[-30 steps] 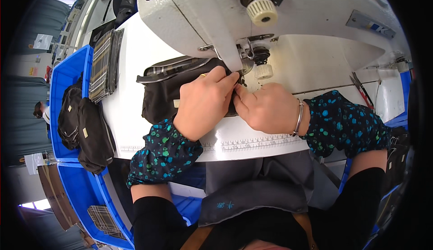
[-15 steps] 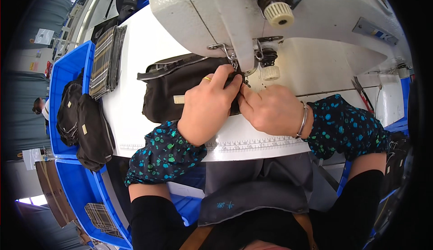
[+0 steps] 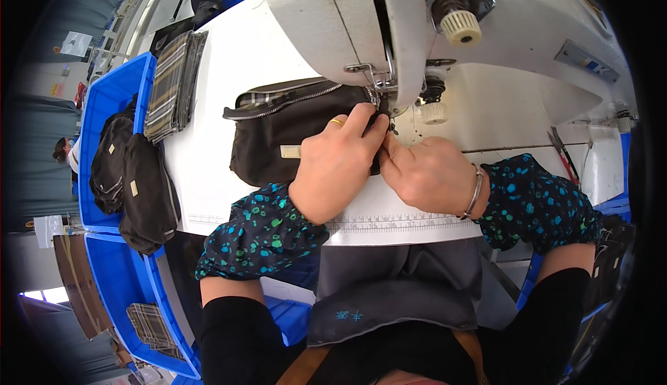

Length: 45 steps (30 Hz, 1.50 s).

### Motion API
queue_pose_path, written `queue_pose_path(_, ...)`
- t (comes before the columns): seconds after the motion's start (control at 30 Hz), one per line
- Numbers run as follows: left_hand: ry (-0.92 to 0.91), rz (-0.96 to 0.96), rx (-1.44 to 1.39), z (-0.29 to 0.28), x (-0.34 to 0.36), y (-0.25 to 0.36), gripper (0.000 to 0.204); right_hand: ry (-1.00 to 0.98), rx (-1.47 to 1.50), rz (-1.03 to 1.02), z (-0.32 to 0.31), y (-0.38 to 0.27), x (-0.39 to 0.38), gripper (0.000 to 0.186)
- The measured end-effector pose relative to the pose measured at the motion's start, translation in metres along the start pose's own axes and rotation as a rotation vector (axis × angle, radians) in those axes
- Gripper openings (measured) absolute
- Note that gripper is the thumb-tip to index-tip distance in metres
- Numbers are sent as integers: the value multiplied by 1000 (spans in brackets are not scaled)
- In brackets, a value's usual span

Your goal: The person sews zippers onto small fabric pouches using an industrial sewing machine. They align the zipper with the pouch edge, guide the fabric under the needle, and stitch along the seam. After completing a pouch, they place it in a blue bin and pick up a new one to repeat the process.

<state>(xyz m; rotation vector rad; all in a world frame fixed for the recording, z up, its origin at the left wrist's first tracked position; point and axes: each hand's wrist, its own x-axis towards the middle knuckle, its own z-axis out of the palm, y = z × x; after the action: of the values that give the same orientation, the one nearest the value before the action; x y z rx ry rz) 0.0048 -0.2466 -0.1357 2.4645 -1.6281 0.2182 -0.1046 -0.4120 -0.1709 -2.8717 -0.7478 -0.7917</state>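
Observation:
A black zippered bag with a plaid lining and pale label lies under the front end of a white sewing machine. My left hand rests on the bag's right end, fingertips pressed at its edge just below the needle area. My right hand, bent at the fingers, grips that same edge from the right, its fingertips close beside the left ones. The exact pinch and the needle tip are partly hidden by fingers and machine parts.
Stacked plaid fabric lies left on the white table. Blue bins at the left hold black bags and plaid pieces. Scissors lie at the right. Another person is at the far left.
The machine, bag and both hands appear farther right in the picture than a second ago, as the view has shifted. Both hands remain on the bag's right end with little change in grip.

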Motion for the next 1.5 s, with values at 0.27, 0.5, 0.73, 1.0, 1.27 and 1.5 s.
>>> queue_pose_path(0.27, 113, 63, 0, 12, 11, -8, 40, 9, -63, 30, 3, 7, 3, 24)
queue_pose_path(0.5, 102, 28, 27, 2, 6, -4, 41, 13, -28, 49, 0, 10, 3, 26)
queue_pose_path(0.73, 215, 126, 3, -12, -2, -11, 32, -14, -60, 47, -2, 6, 0, 29)
queue_pose_path(1.0, 175, 258, -47, 1, -2, -10, 31, -26, -42, -24, -10, -17, -6, 31)
queue_pose_path(1.27, 192, 242, -84, 5, 2, -4, 31, -10, -15, 0, -8, -18, -8, 29)
queue_pose_path(1.5, 210, 224, -64, 15, 16, -19, 27, -24, -90, 68, -2, -4, 0, 27)
